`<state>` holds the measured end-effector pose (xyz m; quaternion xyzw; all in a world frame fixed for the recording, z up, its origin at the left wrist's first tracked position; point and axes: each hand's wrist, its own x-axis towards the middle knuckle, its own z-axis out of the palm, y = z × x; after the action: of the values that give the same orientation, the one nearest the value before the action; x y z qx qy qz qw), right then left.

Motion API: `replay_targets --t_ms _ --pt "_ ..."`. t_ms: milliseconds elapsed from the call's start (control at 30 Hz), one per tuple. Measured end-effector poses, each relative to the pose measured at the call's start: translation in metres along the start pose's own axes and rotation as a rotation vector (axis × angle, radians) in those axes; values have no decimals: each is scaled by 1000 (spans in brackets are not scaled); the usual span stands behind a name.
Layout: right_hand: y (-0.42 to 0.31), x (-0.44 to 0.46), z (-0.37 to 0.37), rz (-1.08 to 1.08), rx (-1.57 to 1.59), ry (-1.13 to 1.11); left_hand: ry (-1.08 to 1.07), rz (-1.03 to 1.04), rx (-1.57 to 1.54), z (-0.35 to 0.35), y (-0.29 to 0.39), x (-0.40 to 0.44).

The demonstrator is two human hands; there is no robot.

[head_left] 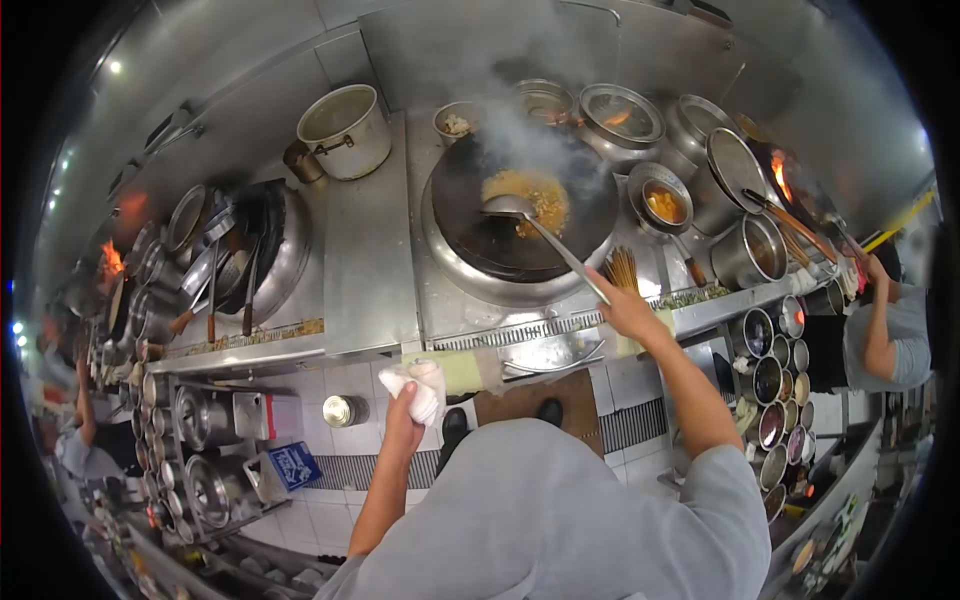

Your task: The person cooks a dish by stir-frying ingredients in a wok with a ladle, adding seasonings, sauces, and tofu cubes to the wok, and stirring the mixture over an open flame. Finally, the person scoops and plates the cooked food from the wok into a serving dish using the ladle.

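Observation:
My right hand is closed around the long handle of a metal ladle. The ladle's bowl rests in a yellowish-brown food mixture in a large dark wok. Steam rises over the wok and blurs its far side. Close to the counter's front edge, my left hand grips a folded white cloth, apart from the wok. A bundled bamboo brush lies just beyond my right hand.
A big pot stands at the back left. Right of the wok are a strainer with orange contents and several metal pots. Another wok station holds utensils at left. At far right, a person works near a flame.

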<state>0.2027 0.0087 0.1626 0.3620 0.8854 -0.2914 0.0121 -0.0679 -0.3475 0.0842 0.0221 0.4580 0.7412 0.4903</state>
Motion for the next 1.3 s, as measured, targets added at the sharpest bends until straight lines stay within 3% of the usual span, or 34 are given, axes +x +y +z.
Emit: replay_targets --t_ms 33,67,100,200,300,367,400,500,533,633,667,700,767,867,900,967,1033,1133,1267,1300 --pt "3 3 -13 53 -130 -24 9 14 8 8 -6 -5" --pt "33 -6 -30 -23 -160 -10 18 74 31 14 -12 -12" --pt "15 -25 -73 73 -151 -149 32 128 53 18 -16 -21" --pt "82 -41 -108 -131 -137 -125 78 85 57 41 -20 -42" --pt "94 -28 -88 -173 -177 -67 54 51 58 54 -36 -39" --pt "97 -12 -53 -146 181 107 10 70 67 59 -43 -24" --pt "37 -34 -78 165 287 -31 -41 64 113 61 -45 -19" --pt "65 -39 -62 32 88 128 -186 27 128 65 -45 -12" --pt "78 -37 -66 99 6 73 -168 2 96 68 -46 -11" --pt "69 -38 -89 35 93 207 -181 -72 -10 70 -54 -7" --pt "93 -19 -82 -70 153 358 -179 -96 -85 69 -57 -3" --pt "68 -16 -103 156 412 269 -181 -95 -97 67 -60 0" --pt "105 29 -108 158 772 308 -169 -96 -112 68 -64 -3" --pt "159 105 -132 186 983 351 -71 -59 -235 95 -63 -14" --pt "169 123 -142 166 985 356 -11 -29 -242 115 -59 -22" --pt "180 164 -157 334 742 481 73 18 -240 140 -61 -32" --pt "207 214 -160 322 804 488 147 47 -196 147 -78 -31" --pt "288 340 -157 314 1879 -74 252 53 -190 152 -109 -25" --pt "312 402 -162 292 1883 -258 283 28 -78 176 -142 -16" --pt "302 388 -159 318 1065 137 268 7 -2 181 -146 -21"
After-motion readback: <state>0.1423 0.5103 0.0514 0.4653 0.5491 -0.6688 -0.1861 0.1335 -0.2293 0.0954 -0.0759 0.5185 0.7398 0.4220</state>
